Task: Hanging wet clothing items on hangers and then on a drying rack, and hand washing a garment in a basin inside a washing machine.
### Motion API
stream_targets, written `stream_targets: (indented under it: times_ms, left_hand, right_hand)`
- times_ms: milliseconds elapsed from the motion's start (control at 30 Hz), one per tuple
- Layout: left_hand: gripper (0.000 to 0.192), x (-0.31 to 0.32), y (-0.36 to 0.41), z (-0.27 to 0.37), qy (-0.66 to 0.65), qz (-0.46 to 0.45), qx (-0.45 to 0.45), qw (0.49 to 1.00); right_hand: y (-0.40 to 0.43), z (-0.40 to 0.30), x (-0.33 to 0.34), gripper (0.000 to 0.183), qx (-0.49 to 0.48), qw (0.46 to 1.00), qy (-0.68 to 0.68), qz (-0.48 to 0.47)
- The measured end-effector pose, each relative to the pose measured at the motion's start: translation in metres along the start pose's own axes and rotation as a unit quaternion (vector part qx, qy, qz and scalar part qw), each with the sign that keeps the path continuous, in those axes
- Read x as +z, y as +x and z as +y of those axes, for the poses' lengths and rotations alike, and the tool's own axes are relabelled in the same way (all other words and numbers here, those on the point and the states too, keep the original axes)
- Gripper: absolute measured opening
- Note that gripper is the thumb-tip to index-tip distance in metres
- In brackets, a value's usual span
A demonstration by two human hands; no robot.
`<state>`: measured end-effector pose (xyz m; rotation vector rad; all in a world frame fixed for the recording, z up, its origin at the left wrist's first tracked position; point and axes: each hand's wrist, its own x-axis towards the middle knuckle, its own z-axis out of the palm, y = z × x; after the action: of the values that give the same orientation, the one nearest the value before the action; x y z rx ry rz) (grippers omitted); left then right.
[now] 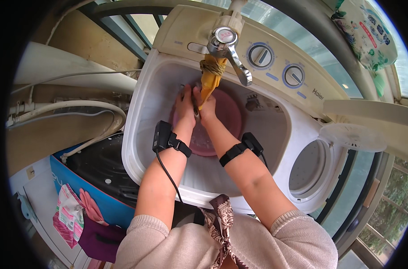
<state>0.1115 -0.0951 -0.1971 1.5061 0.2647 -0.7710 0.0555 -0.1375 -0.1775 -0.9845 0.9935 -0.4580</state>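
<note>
Both my hands are together inside the wash tub of a twin-tub washing machine, above a pink plastic basin. My left hand and my right hand nearly meet, palms facing. A small dark and greyish thing shows between them; the fingers mostly hide it, and I cannot tell what it is or how firmly it is gripped. A yellow cloth or rubber sleeve, bound around the spout of a metal tap, hangs down against my right hand. Some liquid appears to lie in the basin.
The control panel with two dials rises behind the tub. The round spin-tub opening is at right, its lid raised. A grey hose, a blue-sided box and pink gloves are at left. A printed bag hangs upper right.
</note>
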Motion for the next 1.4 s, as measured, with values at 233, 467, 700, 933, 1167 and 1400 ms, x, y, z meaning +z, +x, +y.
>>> stream_targets:
  times_ms: [233,467,700,933,1167,1400]
  left_hand:
    - [0.068,0.030,-0.042,0.035,0.035,-0.066,-0.033,0.997]
    - [0.053,0.036,-0.031,0.012,0.042,0.013,0.152,0.987]
    - [0.047,0.033,-0.025,0.012,0.143,0.025,0.241,0.960]
    - [0.041,0.029,-0.039,0.012,0.245,0.092,0.240,0.935]
    - [0.043,0.028,-0.042,0.033,0.240,0.036,0.106,0.964]
    - [0.046,0.021,-0.042,0.025,0.248,0.017,0.110,0.962]
  right_hand:
    - [0.010,0.003,-0.010,0.040,-0.036,0.994,0.093,0.035]
    - [0.010,-0.009,-0.013,0.042,-0.016,0.992,0.077,0.097]
    - [0.000,-0.031,-0.007,0.047,0.109,0.984,0.140,0.021]
    - [0.008,-0.004,-0.012,0.043,0.048,0.992,0.094,0.065]
    - [0.008,-0.012,-0.009,0.042,0.052,0.986,0.138,0.079]
    - [0.001,0.000,-0.009,0.039,0.020,0.994,0.082,0.069]
